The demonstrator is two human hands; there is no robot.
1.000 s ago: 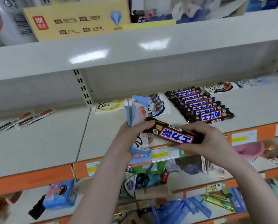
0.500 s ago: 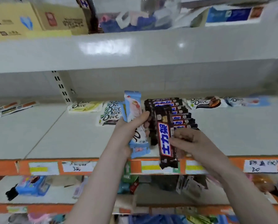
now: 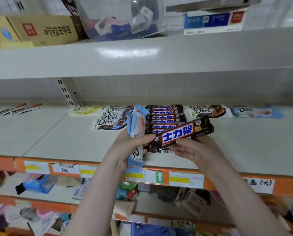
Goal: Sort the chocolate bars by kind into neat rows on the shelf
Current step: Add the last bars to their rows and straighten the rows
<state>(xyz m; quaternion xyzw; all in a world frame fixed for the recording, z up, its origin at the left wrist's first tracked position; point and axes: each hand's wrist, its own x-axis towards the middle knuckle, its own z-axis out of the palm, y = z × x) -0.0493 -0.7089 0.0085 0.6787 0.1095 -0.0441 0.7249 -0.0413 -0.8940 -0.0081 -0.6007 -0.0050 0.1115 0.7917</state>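
The right hand (image 3: 191, 152) pinches a dark Snickers bar (image 3: 179, 133) from underneath, fingers curled on its lower edge near the left-of-centre part of the wrapper, so most of the bar's length sticks out up and to the right of the grip. Its long axis runs on a slant, from the lower middle of the frame up toward the right, label side up and readable. Just behind it, in the middle of the frame, sits the row of matching Snickers bars (image 3: 165, 116) on the grey shelf (image 3: 57, 137), each one lying left to right across the picture, stacked front to back. So the held bar is tilted off the row's line, and I would guess it needs turning level before it goes down at the near end of that row, which lies right under it. The left hand (image 3: 127, 149) is clenched round a pale blue Dove bar (image 3: 137, 123) held on end, thumb resting against the Snickers bar's left tip; it looks busy, so the right hand seems the one to place. Dove rows (image 3: 110, 119) lie to the left, further Dove bars to the right.
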